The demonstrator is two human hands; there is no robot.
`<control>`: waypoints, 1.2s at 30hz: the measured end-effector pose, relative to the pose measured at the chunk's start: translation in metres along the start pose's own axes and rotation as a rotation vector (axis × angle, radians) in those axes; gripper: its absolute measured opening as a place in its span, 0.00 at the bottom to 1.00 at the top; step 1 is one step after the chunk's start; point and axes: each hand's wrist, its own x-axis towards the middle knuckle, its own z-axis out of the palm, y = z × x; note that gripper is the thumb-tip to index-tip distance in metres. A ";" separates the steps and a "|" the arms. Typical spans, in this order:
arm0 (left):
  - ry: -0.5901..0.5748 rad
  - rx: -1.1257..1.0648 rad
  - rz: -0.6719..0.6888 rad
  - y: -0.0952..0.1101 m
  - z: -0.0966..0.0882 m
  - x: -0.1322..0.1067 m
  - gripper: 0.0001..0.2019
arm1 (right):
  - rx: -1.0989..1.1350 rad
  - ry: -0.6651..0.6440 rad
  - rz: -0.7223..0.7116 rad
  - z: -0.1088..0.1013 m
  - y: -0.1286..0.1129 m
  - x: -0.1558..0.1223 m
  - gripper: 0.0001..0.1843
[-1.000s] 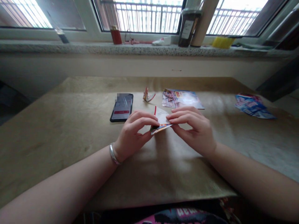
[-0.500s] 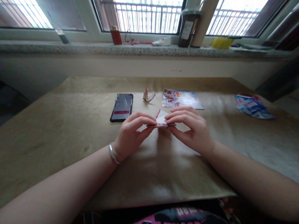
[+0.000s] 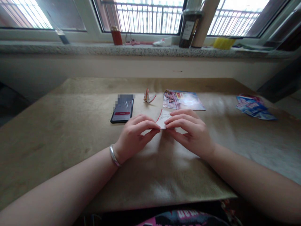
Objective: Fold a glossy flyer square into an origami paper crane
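A small folded piece of paper (image 3: 164,118), white with a red edge and faint print, is held just above the table between my two hands. My left hand (image 3: 138,133), with a silver bangle at the wrist, pinches its left corner between thumb and fingers. On the other side, my right hand (image 3: 191,131) grips the right part, with the thumb beneath and the fingers on top. The fingers cover much of the paper. Beyond it stands a small folded paper piece (image 3: 148,98), partly upright.
A phone (image 3: 122,110) with its screen lit lies behind my left hand. Printed flyers (image 3: 185,99) lie behind the right hand, and more blue and pink leaflets (image 3: 255,107) sit at the far right of the table (image 3: 58,141). Jars and small items line the windowsill (image 3: 89,49).
The colourful front edge of the paper no longer shows; a white surface now faces me there. My left fingertips have shifted slightly right and down, closing into a tighter pinch nearer the right hand.
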 end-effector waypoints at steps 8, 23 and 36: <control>0.030 -0.010 -0.024 -0.001 0.001 0.000 0.02 | 0.096 -0.032 0.078 0.001 0.002 0.000 0.07; -0.045 0.126 0.069 0.000 0.002 0.002 0.01 | 0.081 -0.080 0.076 0.006 -0.003 0.002 0.05; -0.116 0.215 0.102 0.000 0.001 0.000 0.02 | 0.052 -0.101 0.046 0.007 -0.004 0.003 0.03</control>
